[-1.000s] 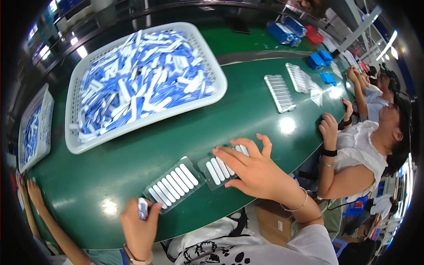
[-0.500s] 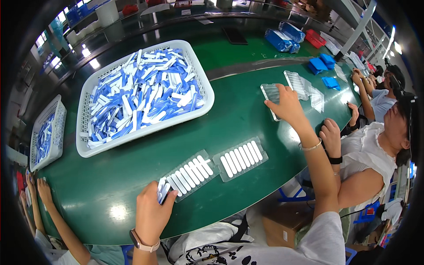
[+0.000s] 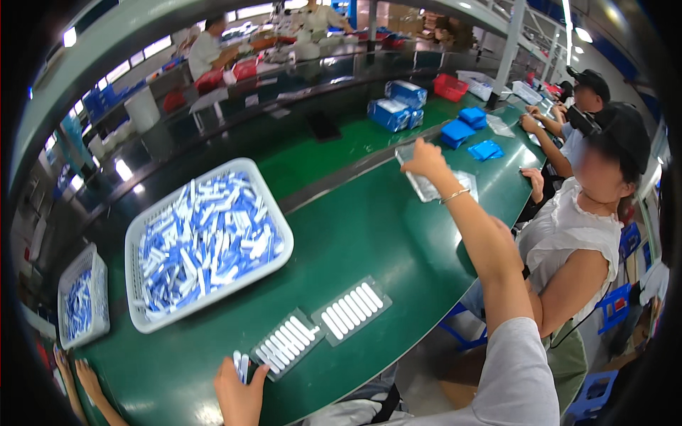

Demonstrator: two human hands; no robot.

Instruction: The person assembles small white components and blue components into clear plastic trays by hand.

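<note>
My right hand (image 3: 426,160) is stretched far out across the green counter (image 3: 383,234), fingers closed on the near end of a clear plastic tray (image 3: 425,186). That tray lies flat well away from me, its long axis running away from me and slightly left, beside a second clear tray (image 3: 465,183) just to its right. My left hand (image 3: 240,394) stays low at the near edge of the counter, clenched around a couple of small white-and-blue sticks (image 3: 241,363) that stand upright out of the fist, tips pointing away from me.

Just beyond that hand sit two filled clear trays side by side: the left filled tray (image 3: 288,342) and the right filled tray (image 3: 352,309). Each holds a row of white sticks lying parallel, and each tray's long axis slants up toward the right. Beyond them a big white basket (image 3: 278,234) holds a loose heap of blue and white sticks pointing every way. A smaller white basket (image 3: 99,284) sits at the far left. A co-worker (image 3: 590,213) in a white top sits to my right.
</note>
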